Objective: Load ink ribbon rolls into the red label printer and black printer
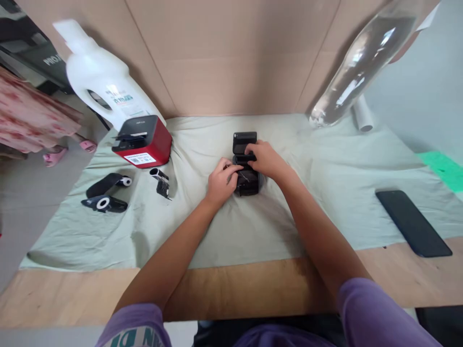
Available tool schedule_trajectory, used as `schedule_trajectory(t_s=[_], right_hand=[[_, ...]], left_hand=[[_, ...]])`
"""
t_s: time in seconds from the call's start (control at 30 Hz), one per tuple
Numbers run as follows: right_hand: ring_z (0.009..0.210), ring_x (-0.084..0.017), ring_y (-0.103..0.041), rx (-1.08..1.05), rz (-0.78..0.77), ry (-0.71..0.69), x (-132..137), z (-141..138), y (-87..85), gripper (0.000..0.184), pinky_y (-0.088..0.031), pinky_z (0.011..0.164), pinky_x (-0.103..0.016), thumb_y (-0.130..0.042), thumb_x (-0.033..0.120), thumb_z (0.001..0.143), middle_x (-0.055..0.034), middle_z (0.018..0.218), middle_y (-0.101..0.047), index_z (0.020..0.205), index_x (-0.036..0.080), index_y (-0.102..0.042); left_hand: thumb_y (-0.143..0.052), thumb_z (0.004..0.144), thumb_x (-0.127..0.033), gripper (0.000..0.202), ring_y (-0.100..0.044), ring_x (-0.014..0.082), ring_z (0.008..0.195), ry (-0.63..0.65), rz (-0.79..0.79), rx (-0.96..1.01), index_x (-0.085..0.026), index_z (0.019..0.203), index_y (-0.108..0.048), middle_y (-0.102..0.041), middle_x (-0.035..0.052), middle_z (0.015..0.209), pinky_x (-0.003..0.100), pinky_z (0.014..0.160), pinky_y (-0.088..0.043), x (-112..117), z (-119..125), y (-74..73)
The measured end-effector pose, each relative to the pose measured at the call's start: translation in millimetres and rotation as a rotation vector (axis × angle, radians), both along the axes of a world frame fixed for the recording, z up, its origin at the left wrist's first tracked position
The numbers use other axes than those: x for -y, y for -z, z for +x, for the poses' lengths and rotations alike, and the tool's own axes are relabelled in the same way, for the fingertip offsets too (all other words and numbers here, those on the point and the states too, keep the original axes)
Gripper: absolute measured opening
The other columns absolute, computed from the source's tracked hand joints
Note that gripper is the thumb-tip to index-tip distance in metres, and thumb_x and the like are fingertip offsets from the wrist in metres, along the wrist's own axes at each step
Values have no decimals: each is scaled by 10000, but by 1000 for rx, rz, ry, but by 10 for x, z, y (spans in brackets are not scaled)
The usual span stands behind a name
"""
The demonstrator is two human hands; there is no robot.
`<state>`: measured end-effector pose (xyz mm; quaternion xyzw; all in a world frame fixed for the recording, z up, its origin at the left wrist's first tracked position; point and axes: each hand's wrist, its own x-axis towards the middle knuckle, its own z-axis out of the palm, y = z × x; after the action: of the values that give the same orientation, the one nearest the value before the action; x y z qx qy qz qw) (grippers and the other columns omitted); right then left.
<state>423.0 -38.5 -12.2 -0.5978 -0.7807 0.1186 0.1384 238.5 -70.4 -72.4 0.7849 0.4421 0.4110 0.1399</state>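
A small black case [249, 185] lies on the cloth in front of me, its hinged lid [245, 140] tipped up at the far side. My left hand [222, 182] is at the case's left edge, fingers curled against it and the index finger reaching over the top. A thin pale line shows on the dark surface by these fingertips; I cannot tell what it is. From the right, my right hand [265, 158] reaches into the part just below the lid, its fingers bent and close together. Whatever lies between those fingertips is hidden.
At left stand a white jug [112, 86] and a red-and-black box [159, 144]. Nearby lie a black strap-like piece [103, 185], a dark rounded piece [117, 205] and a small silver-black part [162, 183]. At right are a clear bottle [350, 72], grey tube [362, 115] and phone [412, 221]. A person stands far left.
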Motion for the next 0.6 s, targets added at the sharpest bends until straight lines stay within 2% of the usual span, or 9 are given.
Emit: schedule_trajectory(t_s=[0.1, 0.2, 0.27, 0.33, 0.4, 0.47, 0.53, 0.6], right_hand=[[1072, -309, -542, -4, -7, 28, 16, -31, 4, 226, -465, 932, -414, -595, 113, 834, -165, 1124, -601, 1007, 152, -735], [1095, -331, -521, -5, 3, 70, 37, -75, 2, 219, -465, 949, -453, -577, 102, 838, -171, 1116, -588, 977, 149, -740], [1128, -346, -499, -19, 40, 95, 35, -85, -7, 218, -453, 977, -489, -569, 129, 862, -176, 1141, -566, 1012, 147, -726], [1208, -366, -448, -53, 163, 119, 5, -67, -19, 274, -403, 1037, -545, -553, 199, 906, -180, 1246, -516, 1148, 152, -672], [1291, -373, -382, -103, 321, 120, -48, -26, -24, 400, -331, 1089, -597, -509, 273, 950, -172, 1376, -443, 1337, 178, -547], [1318, -359, -363, -149, 393, 84, -103, 22, -17, 478, -297, 1110, -608, -455, 292, 971, -157, 1427, -425, 1439, 200, -431], [1280, -335, -411, -187, 362, 43, -134, 58, -8, 465, -320, 1106, -569, -436, 255, 961, -159, 1386, -471, 1421, 182, -448], [1205, -309, -472, -225, 309, 19, -127, 78, -17, 391, -366, 1077, -512, -460, 209, 933, -162, 1301, -517, 1311, 157, -544]], left_hand=[[-457, 921, -167, 345, -582, 164, 939, -12, 14, -19, -241, 1063, -762, -559, 51, 1003, 284, 852, -513, 4, 3, 19], [-454, 925, -167, 354, -580, 164, 942, -10, 55, -16, -249, 1063, -769, -544, 60, 1024, 284, 829, -511, -1, -10, 46], [-456, 926, -165, 353, -579, 159, 917, 11, 83, -47, -259, 1045, -775, -548, 61, 1037, 282, 798, -505, -3, -25, 47], [-459, 929, -170, 347, -578, 151, 864, 34, 101, -109, -268, 1030, -776, -565, 59, 1040, 278, 756, -493, 10, -35, 21], [-463, 935, -186, 334, -577, 148, 814, 49, 112, -192, -273, 1027, -772, -586, 58, 1033, 274, 702, -474, 53, -33, -34], [-471, 935, -198, 321, -583, 154, 793, 49, 119, -280, -275, 1034, -766, -604, 62, 1022, 268, 640, -444, 132, -24, -98], [-480, 931, -201, 317, -593, 167, 793, 37, 130, -357, -281, 1063, -757, -618, 69, 1000, 265, 586, -411, 237, -22, -145], [-476, 929, -194, 339, -600, 177, 790, 24, 148, -405, -288, 1118, -742, -629, 76, 970, 267, 558, -396, 344, -41, -153]])
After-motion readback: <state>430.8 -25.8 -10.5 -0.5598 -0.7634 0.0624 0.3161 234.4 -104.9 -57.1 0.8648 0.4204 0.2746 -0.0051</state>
